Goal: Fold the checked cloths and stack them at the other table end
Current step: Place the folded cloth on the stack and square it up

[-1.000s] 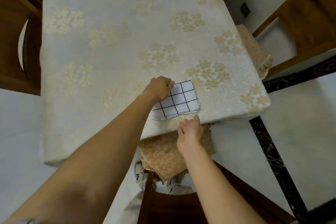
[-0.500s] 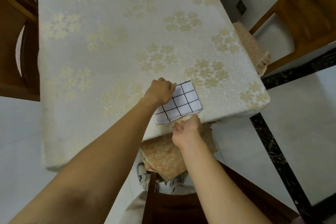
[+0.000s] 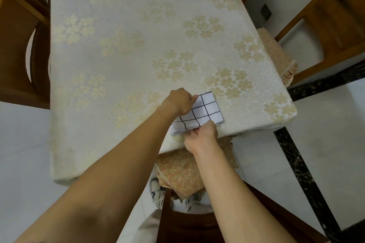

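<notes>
Curled left hand (image 3: 180, 102) grips the far edge of a folded cloth (image 3: 205, 112) while the right hand (image 3: 203, 135) pinches its near edge.

The cloth (image 3: 203, 111) is showing white, with thin black lines crossing into big squares. The bench cover (image 3: 122, 61) is looking creamy white, and bunches of pale gold flowers are dotting it all over. The near cushion (image 3: 180, 171) is showing orange-tan with little pale leaves, and the right cushion (image 3: 276, 55) is wearing the same tan. The wooden chairs (image 3: 17, 49) are glowing warm brown, while the nearest chair back (image 3: 189, 227) is looking dark red-brown. The floor (image 3: 29, 154) is shining white, with a black speckled stripe (image 3: 296, 167) running across it. The trousers (image 3: 150, 225) are looking beige and the shoes (image 3: 157, 193) pale grey-white.
</notes>
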The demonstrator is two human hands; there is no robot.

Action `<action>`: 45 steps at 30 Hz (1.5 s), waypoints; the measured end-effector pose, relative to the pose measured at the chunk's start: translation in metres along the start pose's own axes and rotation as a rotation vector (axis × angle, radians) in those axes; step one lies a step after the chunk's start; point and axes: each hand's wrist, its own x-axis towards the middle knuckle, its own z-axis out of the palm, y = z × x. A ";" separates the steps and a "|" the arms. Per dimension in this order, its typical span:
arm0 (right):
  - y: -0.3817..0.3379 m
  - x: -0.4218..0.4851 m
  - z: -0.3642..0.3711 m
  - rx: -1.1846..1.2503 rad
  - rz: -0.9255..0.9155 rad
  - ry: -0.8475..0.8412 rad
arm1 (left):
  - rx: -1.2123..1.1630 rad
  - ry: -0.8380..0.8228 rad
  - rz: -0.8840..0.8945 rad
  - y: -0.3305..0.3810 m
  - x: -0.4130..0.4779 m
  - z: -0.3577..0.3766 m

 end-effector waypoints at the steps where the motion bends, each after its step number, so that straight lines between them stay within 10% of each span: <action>1: -0.001 -0.001 0.002 -0.017 -0.008 0.021 | 0.003 0.001 -0.001 -0.001 0.001 0.001; 36: -0.051 0.037 -0.020 -0.042 -0.023 0.068 | 0.067 0.017 0.085 0.034 0.047 0.013; 45: -0.082 0.060 -0.041 -0.455 -0.599 -0.153 | -0.974 0.708 -0.229 -0.034 -0.056 0.039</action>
